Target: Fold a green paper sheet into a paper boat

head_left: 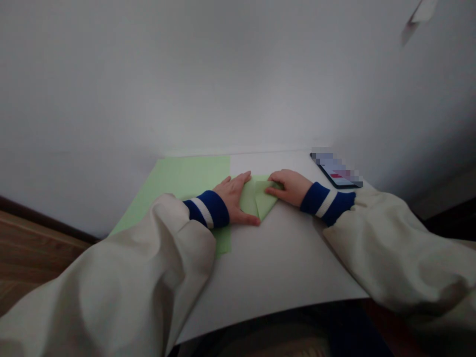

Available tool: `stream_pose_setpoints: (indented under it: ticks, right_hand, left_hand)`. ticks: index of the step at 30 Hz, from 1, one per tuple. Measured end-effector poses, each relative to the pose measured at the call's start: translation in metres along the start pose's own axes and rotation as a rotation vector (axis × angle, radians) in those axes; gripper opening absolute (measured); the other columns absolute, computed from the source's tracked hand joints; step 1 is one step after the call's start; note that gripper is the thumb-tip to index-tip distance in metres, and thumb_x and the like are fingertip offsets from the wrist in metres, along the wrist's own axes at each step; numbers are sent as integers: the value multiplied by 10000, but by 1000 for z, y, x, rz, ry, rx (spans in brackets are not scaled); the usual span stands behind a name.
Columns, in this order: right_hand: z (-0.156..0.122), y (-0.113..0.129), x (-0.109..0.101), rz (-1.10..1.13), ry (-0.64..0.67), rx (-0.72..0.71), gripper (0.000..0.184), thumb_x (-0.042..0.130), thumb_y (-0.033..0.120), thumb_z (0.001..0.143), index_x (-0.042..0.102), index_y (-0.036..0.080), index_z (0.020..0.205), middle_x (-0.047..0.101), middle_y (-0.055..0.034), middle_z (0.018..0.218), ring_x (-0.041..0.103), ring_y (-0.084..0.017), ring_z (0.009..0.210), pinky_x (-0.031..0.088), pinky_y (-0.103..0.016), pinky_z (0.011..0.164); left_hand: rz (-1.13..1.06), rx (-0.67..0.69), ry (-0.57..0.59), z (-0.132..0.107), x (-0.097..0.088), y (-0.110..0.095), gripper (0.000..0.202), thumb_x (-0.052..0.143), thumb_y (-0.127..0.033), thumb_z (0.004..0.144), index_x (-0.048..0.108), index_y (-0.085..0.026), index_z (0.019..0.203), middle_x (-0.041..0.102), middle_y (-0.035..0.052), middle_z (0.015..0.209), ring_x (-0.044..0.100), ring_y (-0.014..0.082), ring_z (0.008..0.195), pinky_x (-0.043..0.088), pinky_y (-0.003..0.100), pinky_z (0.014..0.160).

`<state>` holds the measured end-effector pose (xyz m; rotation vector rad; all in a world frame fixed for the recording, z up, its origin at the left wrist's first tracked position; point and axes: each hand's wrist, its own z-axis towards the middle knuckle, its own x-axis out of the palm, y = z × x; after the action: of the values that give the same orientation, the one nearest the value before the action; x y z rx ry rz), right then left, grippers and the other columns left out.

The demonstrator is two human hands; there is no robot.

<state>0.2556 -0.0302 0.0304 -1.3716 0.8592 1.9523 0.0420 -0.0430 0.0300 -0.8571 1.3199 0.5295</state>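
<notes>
A small piece of green paper point(263, 202), partly folded over, lies on the white table between my hands. My left hand point(235, 201) rests flat on its left part, fingers spread and thumb near the lower corner. At the upper right, my right hand point(288, 187) pinches the folded flap between thumb and fingers. Some of the paper is hidden beneath both hands. Larger green sheets point(186, 173) lie under and beyond my left forearm.
The white table point(282, 267) meets a pale wall point(238, 89) at the back. A phone point(336, 171) with its screen lit lies at the right rear. Wooden furniture point(33, 253) stands at the lower left.
</notes>
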Motion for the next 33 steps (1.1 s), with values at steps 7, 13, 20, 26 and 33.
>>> stream_pose_setpoints:
  ticks: [7, 13, 20, 26, 33]
  right_hand:
    - [2, 5, -2, 28, 30, 114, 219, 564, 347, 786, 601, 143, 859, 610, -56, 768, 499, -155, 687, 350, -263, 646]
    - [2, 5, -1, 28, 22, 102, 196, 563, 324, 787, 595, 138, 839, 597, -51, 751, 486, -151, 679, 345, -259, 640]
    - [3, 4, 0, 22, 7, 82, 173, 573, 309, 770, 595, 140, 800, 590, -51, 746, 479, -149, 682, 352, -260, 654]
    - [4, 4, 0, 11, 18, 104, 185, 572, 316, 771, 607, 139, 811, 603, -60, 765, 494, -157, 698, 362, -265, 666]
    - [5, 3, 2, -3, 33, 115, 230, 547, 347, 787, 616, 138, 854, 621, -72, 805, 524, -171, 739, 373, -277, 694]
  left_hand:
    - [18, 2, 19, 1, -2, -2, 1286, 577, -751, 510, 12, -33, 1415, 278, 228, 1437, 249, 325, 1337, 153, 473, 1103]
    - [31, -4, 47, 1, -4, -4, 1246, 523, -779, 547, 62, -15, 1417, 223, 233, 1456, 228, 329, 1345, 153, 479, 1101]
    - [108, -31, 29, 1, 1, -5, 1212, 464, -814, 560, 104, -43, 1424, 206, 235, 1461, 198, 317, 1358, 154, 462, 1103]
    - [119, -20, 35, 1, 1, -5, 1211, 432, -829, 561, 117, -42, 1426, 212, 226, 1463, 187, 319, 1360, 151, 474, 1101]
    - [116, -20, 50, 1, -1, -6, 1219, 435, -835, 549, 138, -39, 1423, 214, 221, 1464, 183, 324, 1360, 152, 482, 1100]
